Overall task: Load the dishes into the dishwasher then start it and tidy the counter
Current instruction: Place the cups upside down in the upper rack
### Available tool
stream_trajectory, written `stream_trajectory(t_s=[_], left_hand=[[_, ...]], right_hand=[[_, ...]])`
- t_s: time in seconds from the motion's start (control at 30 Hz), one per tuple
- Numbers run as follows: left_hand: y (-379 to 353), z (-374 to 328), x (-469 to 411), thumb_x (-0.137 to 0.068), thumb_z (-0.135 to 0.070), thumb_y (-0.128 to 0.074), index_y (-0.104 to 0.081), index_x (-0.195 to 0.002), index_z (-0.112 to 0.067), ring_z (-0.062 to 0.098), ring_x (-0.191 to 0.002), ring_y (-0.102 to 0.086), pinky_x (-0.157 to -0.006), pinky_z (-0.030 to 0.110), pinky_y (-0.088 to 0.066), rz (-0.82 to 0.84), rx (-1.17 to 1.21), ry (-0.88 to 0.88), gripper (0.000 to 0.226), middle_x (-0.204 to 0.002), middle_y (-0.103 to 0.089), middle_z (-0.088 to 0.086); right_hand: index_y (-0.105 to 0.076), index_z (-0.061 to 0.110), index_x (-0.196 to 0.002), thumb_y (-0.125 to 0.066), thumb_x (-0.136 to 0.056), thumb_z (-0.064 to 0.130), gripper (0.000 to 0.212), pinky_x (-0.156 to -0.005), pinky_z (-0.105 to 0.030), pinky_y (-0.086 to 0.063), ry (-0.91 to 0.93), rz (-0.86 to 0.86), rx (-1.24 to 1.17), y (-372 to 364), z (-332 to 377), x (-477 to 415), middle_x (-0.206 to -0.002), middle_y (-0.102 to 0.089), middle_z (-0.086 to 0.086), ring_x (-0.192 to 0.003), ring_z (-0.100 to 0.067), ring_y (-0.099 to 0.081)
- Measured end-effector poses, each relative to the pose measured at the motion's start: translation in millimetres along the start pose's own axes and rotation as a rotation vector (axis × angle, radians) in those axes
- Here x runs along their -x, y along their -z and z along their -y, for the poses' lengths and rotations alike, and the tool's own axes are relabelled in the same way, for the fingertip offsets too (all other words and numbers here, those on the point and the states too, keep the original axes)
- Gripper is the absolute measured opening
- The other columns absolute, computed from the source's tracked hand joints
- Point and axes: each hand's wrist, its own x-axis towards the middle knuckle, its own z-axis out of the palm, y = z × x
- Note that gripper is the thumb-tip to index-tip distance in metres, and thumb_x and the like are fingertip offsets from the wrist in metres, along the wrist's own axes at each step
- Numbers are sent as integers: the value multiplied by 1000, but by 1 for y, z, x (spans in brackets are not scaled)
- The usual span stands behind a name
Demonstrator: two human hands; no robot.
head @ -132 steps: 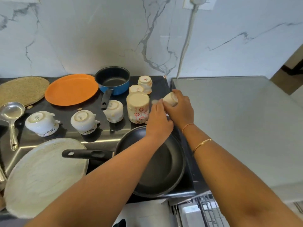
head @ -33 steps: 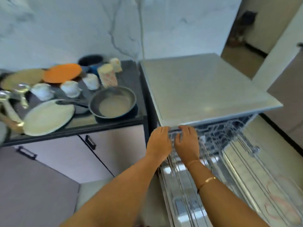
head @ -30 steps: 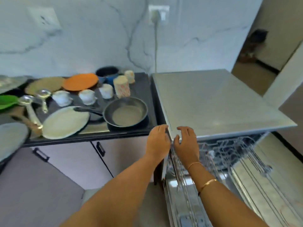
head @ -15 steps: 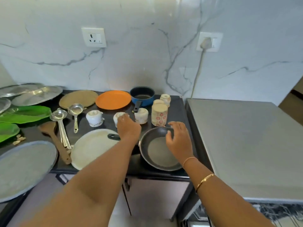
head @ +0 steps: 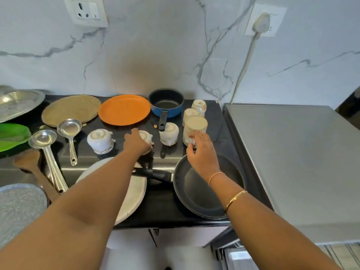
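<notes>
Now left hand (head: 136,142) grips cup (head: 147,136); right hand (head: 203,153) pinches mug (head: 195,126).

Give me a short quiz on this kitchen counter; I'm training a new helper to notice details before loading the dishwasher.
1. True or false: the orange plate lies between the woven mat and the blue saucepan.
2. The white cups stand: A upright, B upside down, C on their sides.
3. How many steel ladles lie on the counter?
Key: 1 true; 2 B; 3 two.
</notes>
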Motion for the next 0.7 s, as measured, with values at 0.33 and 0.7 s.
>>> stream_trajectory(t_s=[0.33, 0.7], left_hand=[[-5, -14, 92, -72, -40, -74, -32, -139, -18, 30, -121, -41, -102, 45, -36, -382, 102, -462, 82, -131, -44, 12], [-149, -68, 292, -65, -34, -82, -42, -133, -9, 23, -119, -46, -104, 37, -38, -245, 268, -729, 83, -129, -52, 8]], right_hand=[[-46, 14, -129, -55, -93, 30, 40, -87, -27, -45, -19, 7, -258, 33, 10, 30, -122, -50, -7, -104, -16, -52], [-48, 20, -127, -67, -80, 50, 60, -93, -33, -48, -111, 8, -240, 158, -59, 161, -118, -54, -2, -107, -19, -53]])
